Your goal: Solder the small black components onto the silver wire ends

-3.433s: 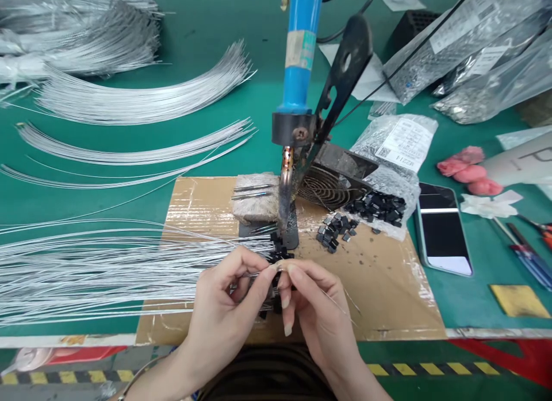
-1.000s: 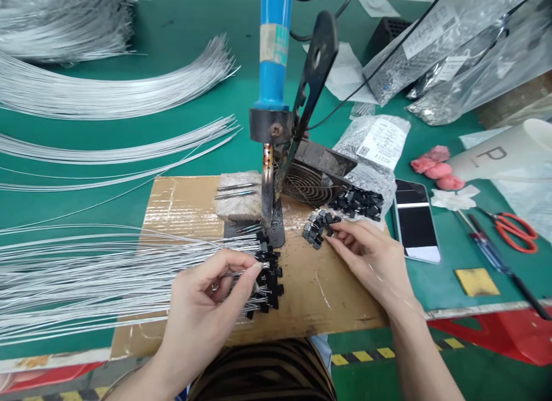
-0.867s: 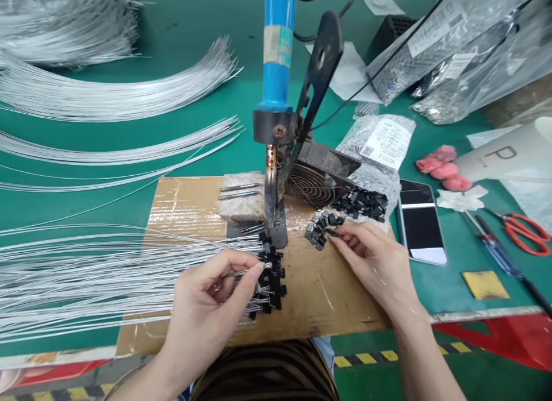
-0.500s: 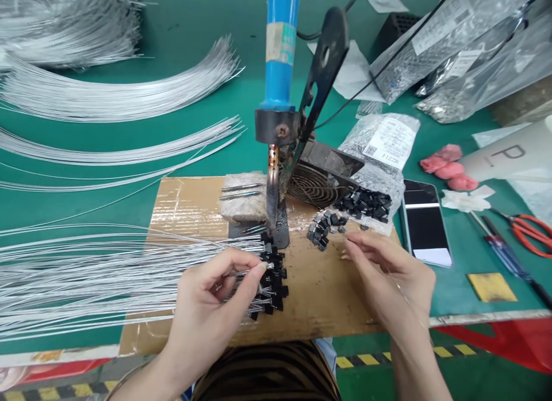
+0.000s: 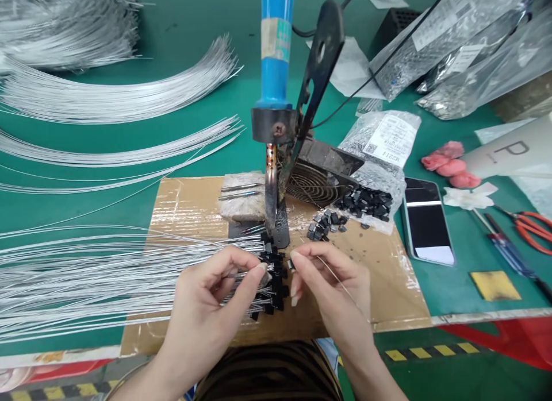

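My left hand (image 5: 211, 300) is closed in a pinch on the end of a thin grey wire, above the bundle of wires (image 5: 107, 280) tipped with black connectors (image 5: 276, 295). Facing it, my right hand (image 5: 334, 286) pinches a small black connector (image 5: 290, 264) between thumb and forefinger. A thin strand of solder wire (image 5: 338, 279) also runs through the right hand. Just beyond both hands, a blue-handled soldering iron (image 5: 276, 73) is clamped upright, tip down, close to the row of connectors. A loose pile of black connectors (image 5: 324, 224) lies behind my right hand.
Cardboard (image 5: 388, 286) covers the front of the green table. A small fan (image 5: 317, 182) sits behind the iron, beside a plastic bag (image 5: 379, 154) spilling connectors. Rightward lie a phone (image 5: 429, 220), a screwdriver (image 5: 511, 254), orange-handled pliers (image 5: 535, 228) and a yellow sponge (image 5: 495, 285).
My right hand has moved left from the loose connector pile to near my left hand, and a black connector now shows in its fingertips. My left hand has barely moved.
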